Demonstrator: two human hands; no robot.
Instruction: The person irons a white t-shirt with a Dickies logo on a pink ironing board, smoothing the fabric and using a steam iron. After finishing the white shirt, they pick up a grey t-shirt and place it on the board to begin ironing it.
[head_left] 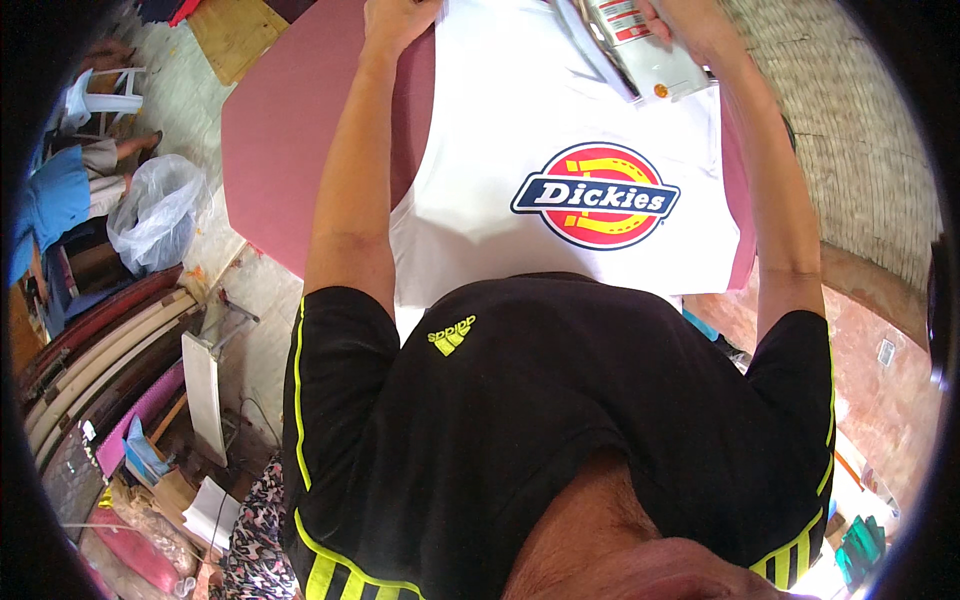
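Note:
A white garment [480, 130] with a round red-and-yellow emblem crossed by a dark blue band lies spread on a dark pink table [290, 130]. At the top right, my right hand [705, 30] is closed on a clothes iron [680, 75], which has a pale body and a red-and-white label. The iron rests over the garment, beyond the emblem; the frame edge cuts off part of it. My left hand [403, 18] is at the upper edge, beside the garment's left side. Its fingers are mostly cut off, so their grip does not show.
A translucent plastic bag [155, 215] stands on the floor at left, near another person in blue [55, 200]. Several long rolls or boards [110, 340] are stacked below it. A white panel [203, 395] leans nearby. Woven matting [840, 130] covers the area at right.

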